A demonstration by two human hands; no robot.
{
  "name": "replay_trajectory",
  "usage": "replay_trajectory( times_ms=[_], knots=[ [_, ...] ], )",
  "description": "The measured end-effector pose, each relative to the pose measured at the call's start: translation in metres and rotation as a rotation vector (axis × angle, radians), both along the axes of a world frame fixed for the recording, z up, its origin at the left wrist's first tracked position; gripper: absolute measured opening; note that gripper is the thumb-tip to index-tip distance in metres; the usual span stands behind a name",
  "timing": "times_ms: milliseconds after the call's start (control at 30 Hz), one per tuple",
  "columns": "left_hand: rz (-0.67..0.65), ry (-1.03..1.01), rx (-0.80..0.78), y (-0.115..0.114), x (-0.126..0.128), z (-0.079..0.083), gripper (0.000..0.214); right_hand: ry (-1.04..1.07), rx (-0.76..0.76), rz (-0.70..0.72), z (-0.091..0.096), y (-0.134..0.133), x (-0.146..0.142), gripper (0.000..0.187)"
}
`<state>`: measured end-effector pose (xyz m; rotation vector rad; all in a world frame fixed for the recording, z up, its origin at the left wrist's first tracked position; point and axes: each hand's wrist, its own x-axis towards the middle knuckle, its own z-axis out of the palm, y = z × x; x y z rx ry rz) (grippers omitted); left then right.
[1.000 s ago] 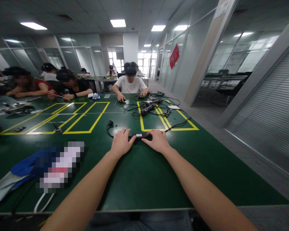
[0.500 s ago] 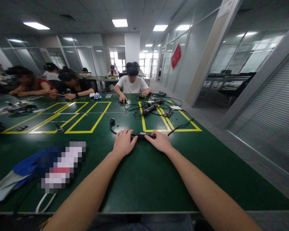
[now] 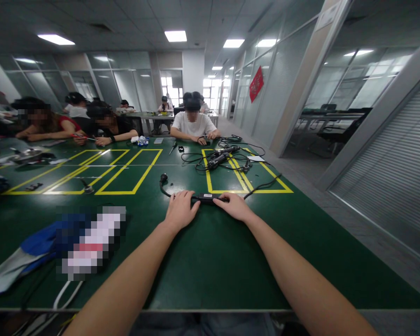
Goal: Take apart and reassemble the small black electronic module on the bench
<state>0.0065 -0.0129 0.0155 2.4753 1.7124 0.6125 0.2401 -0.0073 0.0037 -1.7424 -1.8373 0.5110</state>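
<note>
A slim black box with a white label [image 3: 207, 196] lies across the green table in front of me; its exact kind is unclear. My left hand [image 3: 182, 208] curls over its left end, fingers on the far side and thumb in front. At the other end, my right hand [image 3: 233, 205] grips with its thumb and bent fingers. Beyond my left hand runs a black cord ending in a plug [image 3: 164, 178]. Another black cord [image 3: 262, 186] leads off from the right hand toward the far right. My palms hide both ends of the box.
Black devices with tangled cords [image 3: 220, 157] lie ahead inside yellow tape. Across the table a person in white [image 3: 193, 122] handles something small; a screwdriver [image 3: 173, 147] lies nearby. A blurred pale item [image 3: 94, 240] and blue cloth [image 3: 38, 245] sit left. Another plug [image 3: 87, 187] lies left-centre.
My right thumb and fingers have shifted slightly right, showing more of the label and box. The person across has drawn one hand in toward the other, leaving a small black part on the table.
</note>
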Motion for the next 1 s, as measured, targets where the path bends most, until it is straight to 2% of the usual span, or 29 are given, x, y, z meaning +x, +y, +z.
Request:
replay_trajectory(
  times_ms=[167,367,700,767,900,1000],
  knots=[
    [-0.003,0.004,-0.029,0.002,0.0,-0.004,0.042,-0.01,0.002,0.002,0.001,-0.001,-0.002,0.038],
    [0.02,0.021,-0.03,0.001,0.001,0.0,0.039,-0.056,-0.013,-0.057,0.006,-0.004,-0.007,0.043],
    [0.01,0.056,0.016,0.0,0.001,-0.001,0.034,-0.089,0.004,-0.159,-0.005,0.01,-0.014,0.062],
    [0.005,0.06,0.013,0.0,0.0,0.001,0.032,-0.099,0.016,-0.12,-0.004,0.007,-0.012,0.057],
    [-0.004,0.11,-0.011,0.001,0.001,0.004,0.031,-0.047,0.008,0.018,-0.002,-0.001,-0.003,0.027],
    [-0.006,0.192,0.015,0.003,0.003,0.006,0.027,-0.033,0.05,0.009,-0.003,-0.002,-0.003,0.013]
  ],
)
